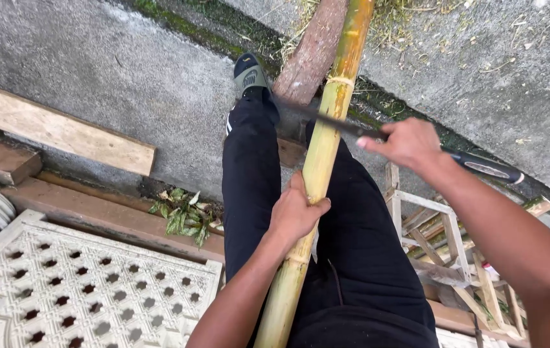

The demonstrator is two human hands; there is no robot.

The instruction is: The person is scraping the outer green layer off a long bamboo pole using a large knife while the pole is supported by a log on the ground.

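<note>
A long yellow-green bamboo pole (326,129) runs from the bottom middle up to the top edge, lying between my legs in black trousers. My left hand (295,212) is wrapped around the pole just above a node. My right hand (405,143) grips a long knife by its black handle (484,165). The dark blade (313,114) lies across the pole at a slant, touching its side below a pale node ring. My left foot in a dark shoe (249,74) rests on the concrete beside a brown log (310,55).
A wooden plank (56,129) and timber beams lie at left, next to a white pierced lattice panel (88,283). Green leaves (185,216) sit by my left leg. A small frame of wooden slats (449,251) stands at right. Mossy cracks cross the concrete.
</note>
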